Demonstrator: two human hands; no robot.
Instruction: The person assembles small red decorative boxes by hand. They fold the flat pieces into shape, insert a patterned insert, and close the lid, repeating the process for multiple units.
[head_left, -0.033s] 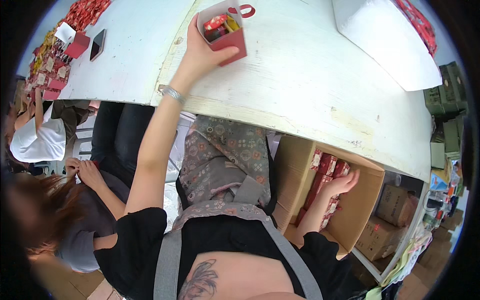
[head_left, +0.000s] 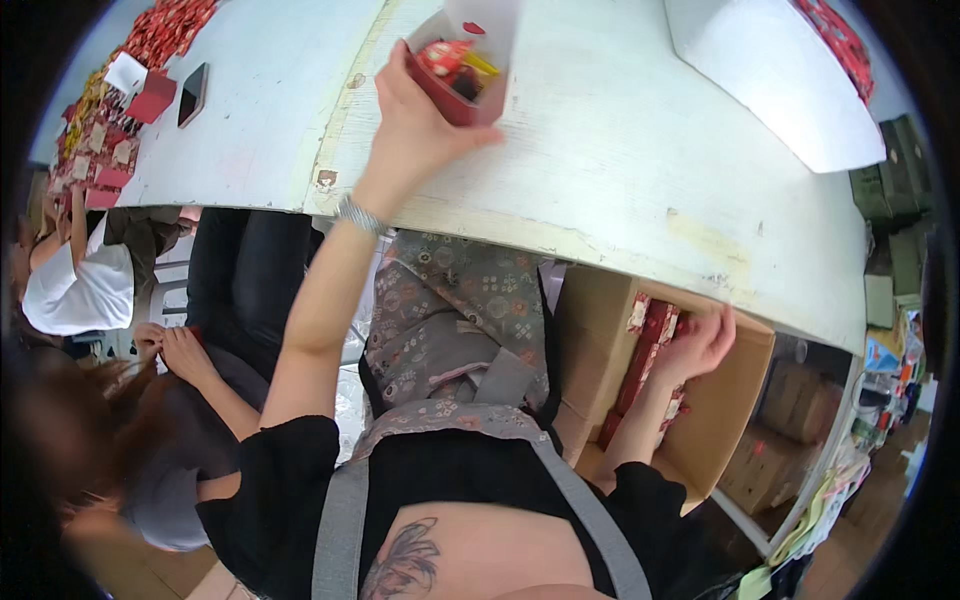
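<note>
On the white table, my left hand is wrapped round a small red gift box with its pale lid raised. Inside that box lie small packets in red and yellow wrappers. My right hand is over an open cardboard carton below the table's edge. Its fingers are loosely bent and apart, with nothing visible in them. Several red patterned boxes stand in the carton, partly hidden by my right forearm.
A white container with red packets stands at the table's right. At the far left are a phone, another red box and heaped packets. A seated person is close on my left. More cartons are beneath the table.
My left hand has moved slightly right and tilted the gift box. Its red lid loop is no longer visible. My right hand has moved slightly right and up toward the table's edge.
</note>
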